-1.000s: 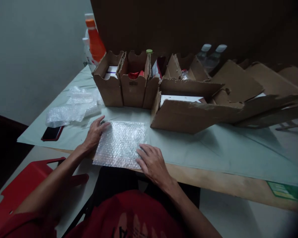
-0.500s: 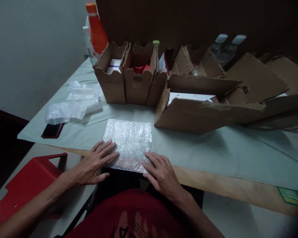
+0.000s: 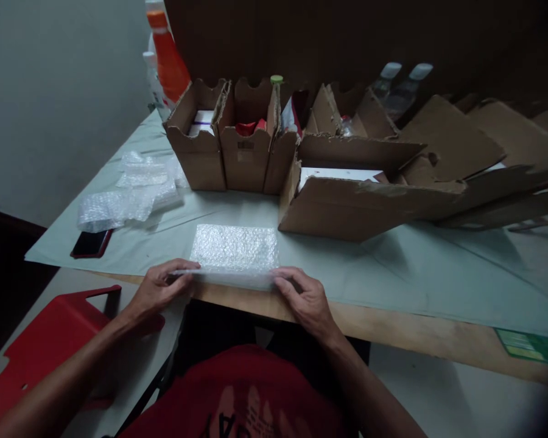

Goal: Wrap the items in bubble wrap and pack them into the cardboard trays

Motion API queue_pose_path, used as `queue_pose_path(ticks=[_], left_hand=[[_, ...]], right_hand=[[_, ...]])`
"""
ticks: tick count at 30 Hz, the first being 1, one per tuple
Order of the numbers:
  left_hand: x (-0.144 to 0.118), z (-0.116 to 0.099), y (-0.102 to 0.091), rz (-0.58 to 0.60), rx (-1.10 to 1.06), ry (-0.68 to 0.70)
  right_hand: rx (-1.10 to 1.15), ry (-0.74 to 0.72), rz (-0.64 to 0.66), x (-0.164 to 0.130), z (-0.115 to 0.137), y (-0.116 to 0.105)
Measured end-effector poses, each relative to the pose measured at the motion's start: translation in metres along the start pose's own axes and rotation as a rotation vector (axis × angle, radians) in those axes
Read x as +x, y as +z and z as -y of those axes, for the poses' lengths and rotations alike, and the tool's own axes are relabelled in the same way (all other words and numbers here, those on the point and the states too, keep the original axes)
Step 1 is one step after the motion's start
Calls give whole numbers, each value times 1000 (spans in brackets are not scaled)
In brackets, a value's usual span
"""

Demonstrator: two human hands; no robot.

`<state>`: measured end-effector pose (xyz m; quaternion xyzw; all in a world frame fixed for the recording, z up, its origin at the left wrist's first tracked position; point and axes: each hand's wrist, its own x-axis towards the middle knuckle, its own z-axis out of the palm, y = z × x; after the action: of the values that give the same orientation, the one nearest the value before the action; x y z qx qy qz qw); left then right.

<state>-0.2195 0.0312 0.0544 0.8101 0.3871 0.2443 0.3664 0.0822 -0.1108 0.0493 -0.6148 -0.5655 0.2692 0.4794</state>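
**K:** While both hands sit at the near table edge, what's the grip?

**M:** Left hand (image 3: 158, 287) pinches the near-left corner of the bubble wrap sheet (image 3: 234, 249), thumb on top, fingers curled under. Right hand (image 3: 305, 296) does the same on the near-right corner. Near edge is lifted and looks folded or rolled over; rest of the sheet lies flat on the pale green table cover (image 3: 393, 267).

**K:** Around it?

**M:** Open cardboard box (image 3: 347, 207) just beyond and right of the sheet, something white inside. Behind the sheet, a row of small cardboard bins (image 3: 231, 146). Left of it, a loose pile of bubble wrap (image 3: 128, 198), with a dark phone (image 3: 90, 243) just beside the pile, near the cover's edge.

**K:** Further out?

**M:** Orange bottle (image 3: 168, 61) behind the bins, two clear bottles (image 3: 399, 91) at the back. Flattened cardboard (image 3: 484, 158) to the right. Red chair (image 3: 50, 347) lower left, off the table.
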Motion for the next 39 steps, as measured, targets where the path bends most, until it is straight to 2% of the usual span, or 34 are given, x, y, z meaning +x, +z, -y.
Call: queue_pose_path(ticks=[2, 3, 9, 15, 19, 22, 26, 31, 35, 39], left_hand=[[8, -6, 4, -54, -72, -181], [12, -8, 6, -80, -95, -226], [33, -8, 15, -172, -65, -278], [50, -6, 18, -115, 216, -275], [57, -8, 22, -57, 458, -300], [58, -9, 23, -77, 584, -301], [59, -11, 20, -78, 627, -316], [66, -12, 14, 15, 662, -399], [74, -12, 10, 46, 646, -435], [78, -12, 9, 72, 643, -437]], right_hand=[[56, 87, 0, 5, -10, 3], [65, 110, -1, 8, -15, 5], [-1, 172, -94, 21, -24, 17], [-323, 135, -177, 29, -25, 21], [-458, 106, -172, 29, -25, 24], [-533, 110, -150, 30, -23, 25], [-586, 158, -114, 32, -19, 24], [-645, 194, -41, 35, -15, 19], [-728, 153, -57, 44, -7, 14], [-825, 63, -53, 63, 0, 18]])
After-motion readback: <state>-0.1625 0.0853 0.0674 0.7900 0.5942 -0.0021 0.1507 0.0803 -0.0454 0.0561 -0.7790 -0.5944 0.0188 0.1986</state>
